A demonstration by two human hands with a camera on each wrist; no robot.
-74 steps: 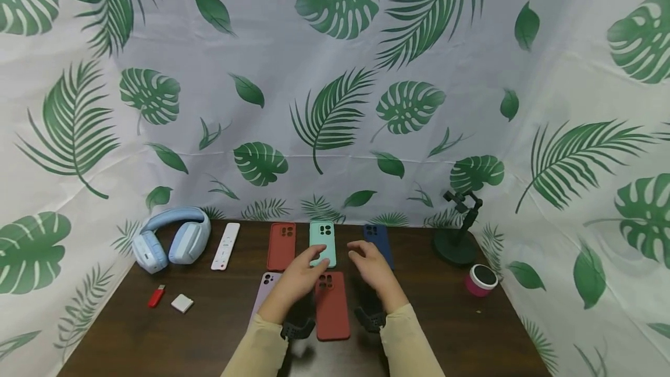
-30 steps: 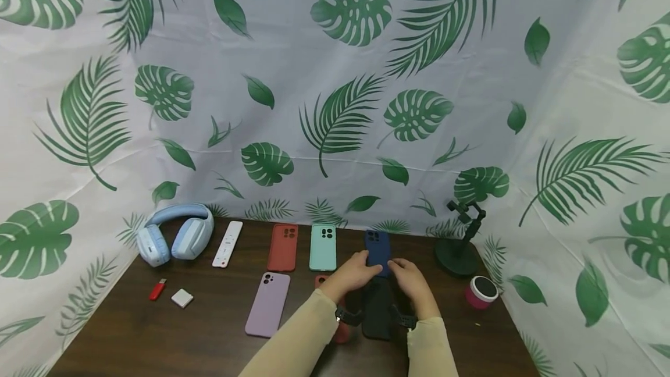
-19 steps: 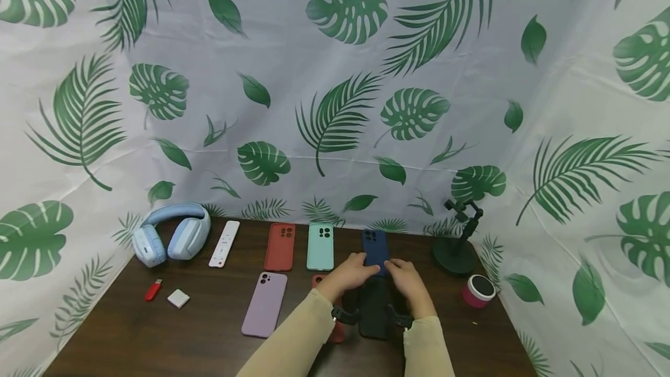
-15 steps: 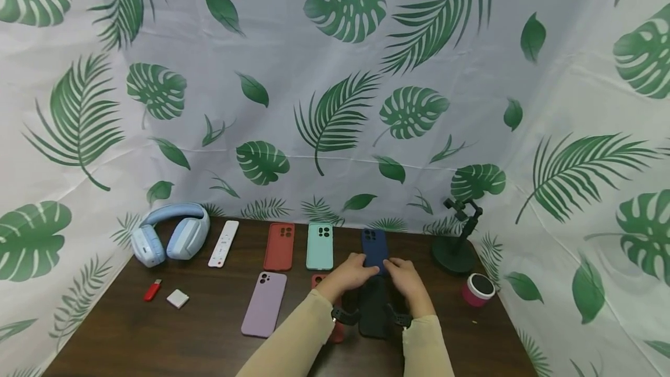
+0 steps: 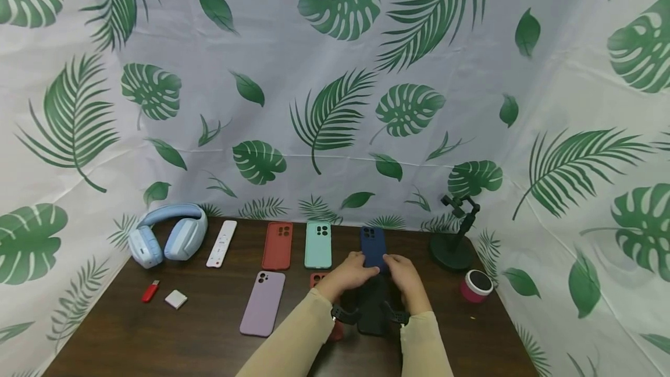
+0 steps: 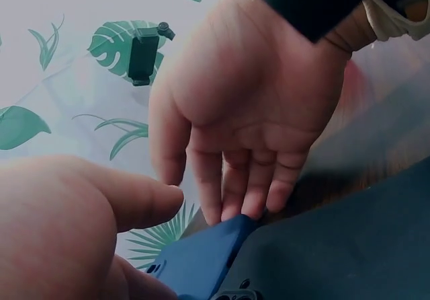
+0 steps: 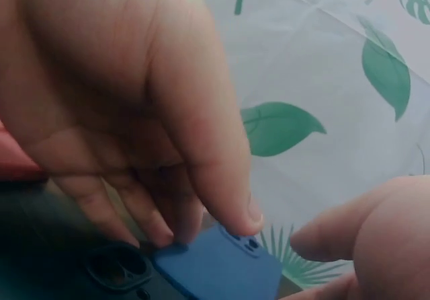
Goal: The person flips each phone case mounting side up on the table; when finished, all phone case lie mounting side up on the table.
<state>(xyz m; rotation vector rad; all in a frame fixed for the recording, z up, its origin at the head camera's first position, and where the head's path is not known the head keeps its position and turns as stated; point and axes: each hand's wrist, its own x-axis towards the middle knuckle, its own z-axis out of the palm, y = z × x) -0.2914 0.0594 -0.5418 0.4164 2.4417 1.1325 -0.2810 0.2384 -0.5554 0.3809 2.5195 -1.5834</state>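
Note:
A blue phone case (image 5: 373, 243) lies flat at the back of the table, its camera cutout away from me. My left hand (image 5: 344, 277) is at its left side, and my right hand (image 5: 406, 278) at its right, with fingertips at its edges. In the left wrist view, the right hand's extended fingers reach the edge of the blue case (image 6: 201, 259). Both thumbs stay off its face. A black phone case (image 5: 371, 310) lies just in front, partly between my wrists. My left forearm hides most of a red phone case (image 5: 317, 277).
Left of the blue case lie a mint case (image 5: 318, 246), another red case (image 5: 277, 246) and a lilac case (image 5: 263, 304). Farther left are a remote (image 5: 222, 243), headphones (image 5: 170, 237), a USB stick (image 5: 150, 291) and a white square (image 5: 175, 299). A lamp-like stand (image 5: 454, 243) and pink jar (image 5: 477, 285) are right.
Both hands have moved right, from above the mint and front red cases to the blue case's sides. The blue case now lies less slanted. Over the last second the hands barely move.

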